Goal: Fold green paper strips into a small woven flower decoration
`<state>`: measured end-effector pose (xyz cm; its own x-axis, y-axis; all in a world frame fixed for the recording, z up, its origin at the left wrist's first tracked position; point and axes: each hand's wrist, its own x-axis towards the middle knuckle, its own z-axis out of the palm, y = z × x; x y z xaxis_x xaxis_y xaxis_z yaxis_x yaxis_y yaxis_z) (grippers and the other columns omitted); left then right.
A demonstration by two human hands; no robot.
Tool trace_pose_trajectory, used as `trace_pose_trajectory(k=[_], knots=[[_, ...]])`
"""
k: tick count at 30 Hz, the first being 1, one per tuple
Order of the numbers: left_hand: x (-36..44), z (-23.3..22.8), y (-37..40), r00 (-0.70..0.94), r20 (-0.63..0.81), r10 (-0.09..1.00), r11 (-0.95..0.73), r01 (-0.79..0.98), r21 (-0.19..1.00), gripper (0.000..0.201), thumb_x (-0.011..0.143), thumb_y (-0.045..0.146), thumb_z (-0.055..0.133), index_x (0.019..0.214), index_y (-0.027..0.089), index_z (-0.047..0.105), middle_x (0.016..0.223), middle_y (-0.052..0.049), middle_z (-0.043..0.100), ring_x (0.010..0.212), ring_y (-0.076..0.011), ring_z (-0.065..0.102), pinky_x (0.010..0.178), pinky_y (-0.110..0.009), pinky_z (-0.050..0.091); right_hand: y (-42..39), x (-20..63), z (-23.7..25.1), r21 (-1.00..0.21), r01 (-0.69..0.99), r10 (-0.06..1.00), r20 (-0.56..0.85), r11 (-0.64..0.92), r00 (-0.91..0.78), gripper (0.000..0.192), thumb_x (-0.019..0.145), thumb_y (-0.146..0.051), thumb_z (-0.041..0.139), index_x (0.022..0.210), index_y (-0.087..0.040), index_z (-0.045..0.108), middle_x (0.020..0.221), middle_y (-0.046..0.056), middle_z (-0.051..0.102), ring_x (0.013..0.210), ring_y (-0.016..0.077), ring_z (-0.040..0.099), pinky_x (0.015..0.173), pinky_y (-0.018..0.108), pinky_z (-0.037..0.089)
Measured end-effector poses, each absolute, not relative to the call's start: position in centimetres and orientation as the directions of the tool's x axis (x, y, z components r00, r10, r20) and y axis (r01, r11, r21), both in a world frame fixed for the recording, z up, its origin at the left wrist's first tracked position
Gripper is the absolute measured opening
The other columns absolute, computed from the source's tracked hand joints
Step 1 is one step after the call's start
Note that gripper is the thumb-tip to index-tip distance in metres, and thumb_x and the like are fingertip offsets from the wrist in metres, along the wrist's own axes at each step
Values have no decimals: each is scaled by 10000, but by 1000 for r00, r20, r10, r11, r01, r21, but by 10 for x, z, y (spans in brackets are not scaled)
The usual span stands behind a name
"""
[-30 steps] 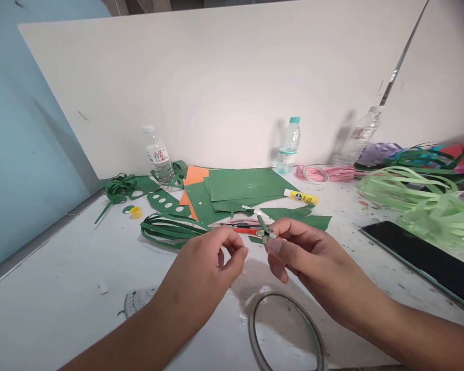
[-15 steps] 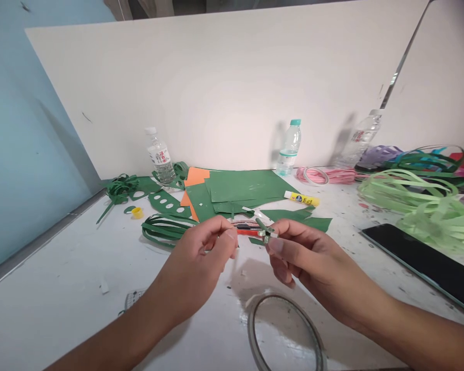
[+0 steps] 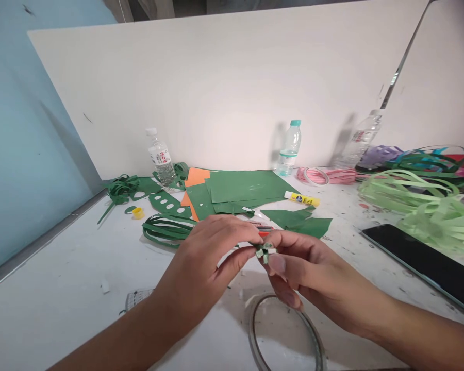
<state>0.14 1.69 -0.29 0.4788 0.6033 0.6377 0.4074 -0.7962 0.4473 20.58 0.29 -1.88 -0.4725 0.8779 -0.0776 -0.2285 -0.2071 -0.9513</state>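
Observation:
My right hand [image 3: 297,263] pinches a small folded green paper piece [image 3: 264,250] at its fingertips, held above the white table [image 3: 54,288]. My left hand [image 3: 209,257] has come up against it, with its fingertips touching the same green piece from the left. Just behind the hands lies a red and black cutter [image 3: 263,230], mostly hidden by my fingers. A clear tape roll [image 3: 286,330] lies flat on the table below my right hand.
Green and orange paper sheets [image 3: 239,188] lie behind the hands, with a yellow glue stick [image 3: 301,198], cut green leaf shapes [image 3: 166,203] and green strips [image 3: 162,229]. Three water bottles stand at the white board. Light green strips [image 3: 421,201] and a black phone [image 3: 429,263] lie to the right.
My left hand moved right and closed the gap to my right hand. Both hands sank slightly toward the table, and the left fingertips now touch the green piece.

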Motion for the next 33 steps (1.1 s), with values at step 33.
trace_pose_trajectory(k=[33], knots=[[2,2,12,487,703,519,-852,362,378,166,956,51,596,1015,196,649,1000,30,726,992,-89,631,931,-190,450,3,216,-12,-976,-204,900,151,71,-409,165,954,-382,679,897,-229,705,678,-53,580,572,64,542,631,218,421]])
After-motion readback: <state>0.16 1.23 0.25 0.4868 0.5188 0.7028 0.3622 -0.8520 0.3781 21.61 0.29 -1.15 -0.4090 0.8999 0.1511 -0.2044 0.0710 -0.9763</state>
